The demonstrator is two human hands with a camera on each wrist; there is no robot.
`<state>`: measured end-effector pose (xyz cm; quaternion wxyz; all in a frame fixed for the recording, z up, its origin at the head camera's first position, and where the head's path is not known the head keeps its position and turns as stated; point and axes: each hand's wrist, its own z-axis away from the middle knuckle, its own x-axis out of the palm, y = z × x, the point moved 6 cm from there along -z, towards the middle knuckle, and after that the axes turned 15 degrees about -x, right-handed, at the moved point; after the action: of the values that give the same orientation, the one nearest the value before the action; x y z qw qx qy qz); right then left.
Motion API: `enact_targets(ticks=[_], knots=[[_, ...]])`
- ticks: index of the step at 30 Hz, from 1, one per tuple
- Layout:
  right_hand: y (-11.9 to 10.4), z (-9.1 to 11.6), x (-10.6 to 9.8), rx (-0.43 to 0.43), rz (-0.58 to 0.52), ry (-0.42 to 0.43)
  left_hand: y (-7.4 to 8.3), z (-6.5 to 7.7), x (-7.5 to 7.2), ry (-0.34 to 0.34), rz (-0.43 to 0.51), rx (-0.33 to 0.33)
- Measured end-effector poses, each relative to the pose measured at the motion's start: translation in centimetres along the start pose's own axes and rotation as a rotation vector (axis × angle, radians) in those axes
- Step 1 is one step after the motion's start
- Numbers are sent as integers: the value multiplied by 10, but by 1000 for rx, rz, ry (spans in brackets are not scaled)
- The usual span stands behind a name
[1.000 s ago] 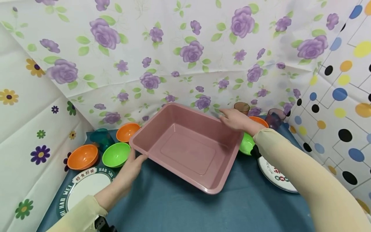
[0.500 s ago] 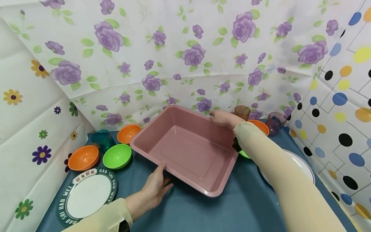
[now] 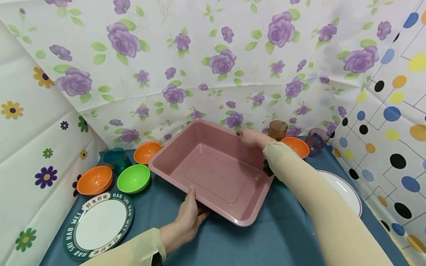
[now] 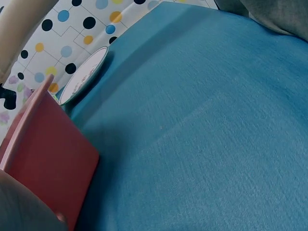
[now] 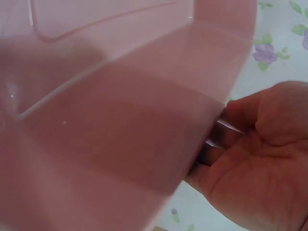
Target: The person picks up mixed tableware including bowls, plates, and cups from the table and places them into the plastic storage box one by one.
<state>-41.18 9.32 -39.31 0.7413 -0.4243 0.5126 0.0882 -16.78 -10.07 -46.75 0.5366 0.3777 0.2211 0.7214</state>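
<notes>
A pink rectangular plastic basin (image 3: 213,171) faces up, turned at an angle over the middle of the blue cloth; nothing lies inside it. My left hand (image 3: 183,225) grips its near rim, thumb over the edge and fingers underneath. On the far rim my right hand (image 3: 251,137) takes hold near the right end. In the right wrist view, the fingers of the right hand (image 5: 255,159) pass behind the edge of the basin (image 5: 130,139). The basin's outer wall (image 4: 57,159) shows at the left of the left wrist view, with part of the left hand (image 4: 24,207) below.
To the left are two orange bowls (image 3: 95,180), a green bowl (image 3: 134,178), a teal cup (image 3: 117,160) and a green-rimmed plate (image 3: 98,225). Behind my right arm stand a brown cup (image 3: 277,129), an orange bowl (image 3: 296,147), a purplish cup (image 3: 316,141) and a white plate (image 3: 346,190).
My left hand has left the basin's left corner and slid right along the near rim. My right hand has shifted left along the far rim. The basin has barely moved.
</notes>
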Motion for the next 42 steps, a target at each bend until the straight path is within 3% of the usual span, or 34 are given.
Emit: enact_targets(ticks=[5,17,32,42], knots=[[5,-1,2,18,20,55,0,-1,-1,7,6,12],[8,-3,4,82,74,33,3,-2,-2,-13,-29,19],[-1,6,8,114,15,36,11,2,-19,-1,-105,49],[-6,19,14,163,-109,41,18,4,-37,64,-196,39]])
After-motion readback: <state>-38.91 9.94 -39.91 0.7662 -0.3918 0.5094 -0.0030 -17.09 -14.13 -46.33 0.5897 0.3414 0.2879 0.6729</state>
